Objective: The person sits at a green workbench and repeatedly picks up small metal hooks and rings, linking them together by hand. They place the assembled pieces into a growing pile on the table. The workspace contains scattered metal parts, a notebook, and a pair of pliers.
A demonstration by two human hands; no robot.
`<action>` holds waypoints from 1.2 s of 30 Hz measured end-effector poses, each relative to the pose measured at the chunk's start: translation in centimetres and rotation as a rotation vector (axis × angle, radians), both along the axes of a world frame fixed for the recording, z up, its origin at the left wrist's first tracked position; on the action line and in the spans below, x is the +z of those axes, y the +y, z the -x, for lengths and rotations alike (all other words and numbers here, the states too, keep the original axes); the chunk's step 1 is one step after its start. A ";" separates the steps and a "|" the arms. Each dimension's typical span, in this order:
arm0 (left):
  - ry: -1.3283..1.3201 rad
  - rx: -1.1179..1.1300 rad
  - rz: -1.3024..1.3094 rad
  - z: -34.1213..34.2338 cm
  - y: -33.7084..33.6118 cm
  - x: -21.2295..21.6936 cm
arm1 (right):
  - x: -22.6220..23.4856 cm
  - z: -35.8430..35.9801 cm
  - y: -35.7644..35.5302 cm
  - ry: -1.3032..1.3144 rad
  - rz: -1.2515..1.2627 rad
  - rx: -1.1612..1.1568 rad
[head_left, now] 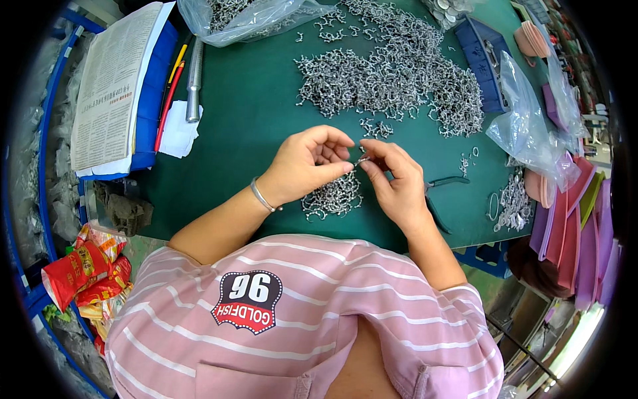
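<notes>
Over the green table my left hand (302, 165) and my right hand (397, 178) come together, fingertips almost meeting. A small silvery metal piece (361, 160) is pinched between the thumb and finger of my right hand. My left hand's fingers are curled with the thumb close to that piece; what they hold, if anything, is too small to make out. Just below my left hand lies a small heap of curved metal pieces (332, 199). A far larger pile of similar curved pieces (392, 76) spreads beyond both hands. Dark-handled pliers (435, 203) rest beside my right wrist.
Left on the table are a blue tray (159, 86) with a newspaper (109, 93), a red pen (170, 106) and a metal rod (194, 80). A plastic bag of parts (246, 20) sits at the back. On the right are a blue bin (480, 63) and metal rings (515, 203).
</notes>
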State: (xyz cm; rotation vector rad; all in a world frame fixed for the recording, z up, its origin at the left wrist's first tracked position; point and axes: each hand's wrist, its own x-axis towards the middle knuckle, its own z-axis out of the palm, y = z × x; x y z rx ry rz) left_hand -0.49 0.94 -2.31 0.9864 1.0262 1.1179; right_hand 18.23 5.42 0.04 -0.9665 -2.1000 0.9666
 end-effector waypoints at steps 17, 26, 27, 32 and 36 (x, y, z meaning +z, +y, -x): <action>-0.201 0.107 0.155 0.2 0.0 1.0 | -1.8 -0.2 1.9 -0.299 -0.415 -0.061; -0.176 0.085 0.129 0.4 0.1 0.7 | -0.9 -0.6 1.1 0.184 0.604 -0.154; -0.184 0.082 0.119 0.4 0.1 0.7 | -0.9 -0.6 1.0 0.245 0.639 -0.132; -0.202 0.068 0.096 0.3 0.1 0.6 | -0.6 -0.6 0.7 0.467 0.769 -0.048; -0.235 0.049 0.087 0.2 0.1 0.8 | -0.3 -0.7 0.6 0.520 0.881 -0.041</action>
